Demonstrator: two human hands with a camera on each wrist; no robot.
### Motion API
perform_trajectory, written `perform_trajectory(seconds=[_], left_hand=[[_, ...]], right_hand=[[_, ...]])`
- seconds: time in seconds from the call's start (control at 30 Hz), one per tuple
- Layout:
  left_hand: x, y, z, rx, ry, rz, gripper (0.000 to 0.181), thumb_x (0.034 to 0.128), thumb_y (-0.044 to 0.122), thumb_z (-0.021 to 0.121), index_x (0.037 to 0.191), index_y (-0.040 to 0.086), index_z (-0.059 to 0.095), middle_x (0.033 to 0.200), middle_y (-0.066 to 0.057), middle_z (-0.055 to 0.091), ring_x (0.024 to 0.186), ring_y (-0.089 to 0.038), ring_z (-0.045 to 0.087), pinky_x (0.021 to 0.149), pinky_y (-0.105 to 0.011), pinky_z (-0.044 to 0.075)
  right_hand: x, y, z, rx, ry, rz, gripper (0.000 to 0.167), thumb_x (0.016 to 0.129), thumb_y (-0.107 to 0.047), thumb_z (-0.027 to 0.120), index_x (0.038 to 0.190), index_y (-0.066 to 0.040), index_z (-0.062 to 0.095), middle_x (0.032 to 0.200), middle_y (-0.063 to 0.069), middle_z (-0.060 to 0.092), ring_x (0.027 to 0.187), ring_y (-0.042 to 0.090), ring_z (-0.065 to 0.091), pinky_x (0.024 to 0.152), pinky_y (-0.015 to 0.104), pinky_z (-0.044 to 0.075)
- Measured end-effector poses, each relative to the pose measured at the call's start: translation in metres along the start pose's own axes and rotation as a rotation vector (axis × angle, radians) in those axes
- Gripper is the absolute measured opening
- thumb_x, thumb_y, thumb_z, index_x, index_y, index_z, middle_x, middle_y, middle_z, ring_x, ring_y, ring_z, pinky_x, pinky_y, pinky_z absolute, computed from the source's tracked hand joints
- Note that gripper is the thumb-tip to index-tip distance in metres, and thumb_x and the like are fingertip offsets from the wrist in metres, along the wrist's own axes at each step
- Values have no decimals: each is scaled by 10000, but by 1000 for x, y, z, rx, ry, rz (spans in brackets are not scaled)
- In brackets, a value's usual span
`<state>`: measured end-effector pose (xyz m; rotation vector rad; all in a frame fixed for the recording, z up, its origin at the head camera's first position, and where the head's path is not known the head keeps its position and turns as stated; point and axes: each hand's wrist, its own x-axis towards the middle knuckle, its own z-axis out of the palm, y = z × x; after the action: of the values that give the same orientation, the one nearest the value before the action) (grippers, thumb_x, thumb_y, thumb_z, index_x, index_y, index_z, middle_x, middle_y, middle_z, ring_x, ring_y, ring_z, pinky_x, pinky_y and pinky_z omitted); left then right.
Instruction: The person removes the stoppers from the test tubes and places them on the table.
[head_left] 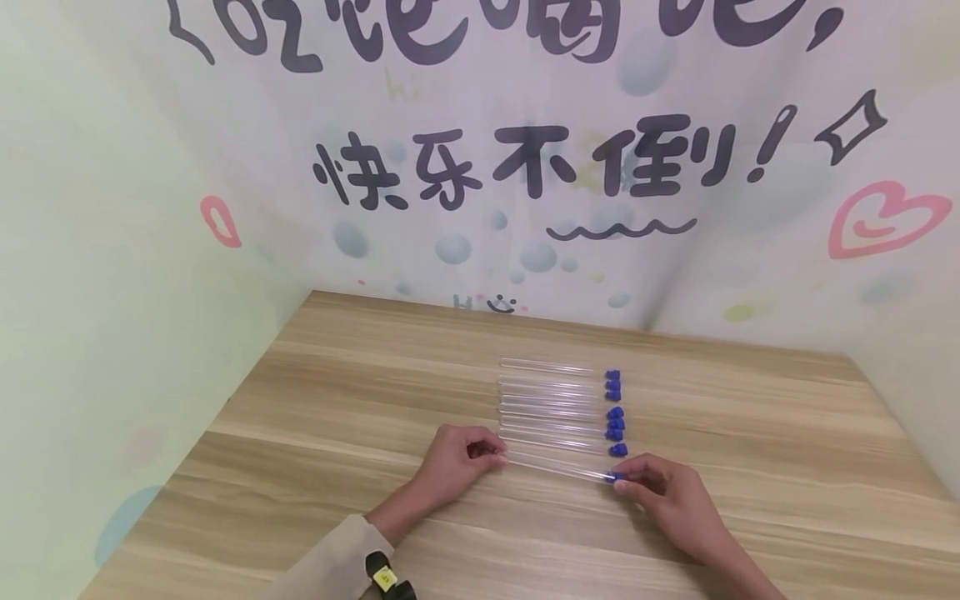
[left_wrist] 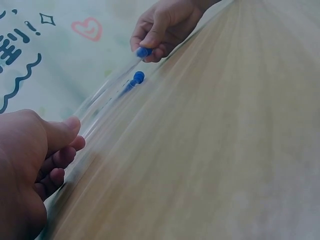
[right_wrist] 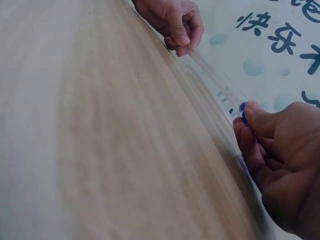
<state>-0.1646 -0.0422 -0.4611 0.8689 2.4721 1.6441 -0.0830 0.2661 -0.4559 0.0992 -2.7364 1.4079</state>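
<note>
A clear glass test tube (head_left: 558,469) is stretched between the two hands near the front of the row. Its left end is pinched between the thumb and fingertips of my left hand (head_left: 459,460). At its other end, my right hand (head_left: 671,498) pinches a blue cap (head_left: 611,477), which touches the tube's mouth; how far it is seated cannot be told. In the left wrist view the held cap (left_wrist: 144,52) shows between the right thumb and fingers. Right fingers partly hide the cap (right_wrist: 243,113) in the right wrist view.
Behind the held tube, several similar tubes (head_left: 546,367) lie side by side on the wood-grain table (head_left: 360,350). Several blue caps (head_left: 615,413) form a column at their right ends. A printed wall cloth (head_left: 420,250) hangs along the table's back edge.
</note>
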Motion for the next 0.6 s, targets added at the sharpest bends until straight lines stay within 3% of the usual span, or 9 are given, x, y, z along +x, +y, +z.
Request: perform_trajectory(seconds=[0.13,0.3,0.6], left_hand=[[0,-1,0,3,6,-8,71,797,80,769,859,71,735,757,74,675,633,-39,553,560,-215,471],[0,-2,0,11,32,-33,83,780,79,783,850,77,739,728,81,661,616,-46,539,550,-218,461],[2,-4,0,38,48,-55,101,774,77,786,864,77,740,720,84,639,630,-53,536,563,-227,467]], right_hand=[[-1,-1,-3,-6,3,23,126,820,-179,754,932,-176,695,870,-104,696,850,91,658,765,240,519],[-1,1,-6,-61,97,41,132,820,-227,757,941,-200,711,893,-101,705,874,68,650,762,210,505],[2,9,-5,-128,180,-31,167,776,-241,796,928,-241,726,903,-126,693,830,59,633,712,178,489]])
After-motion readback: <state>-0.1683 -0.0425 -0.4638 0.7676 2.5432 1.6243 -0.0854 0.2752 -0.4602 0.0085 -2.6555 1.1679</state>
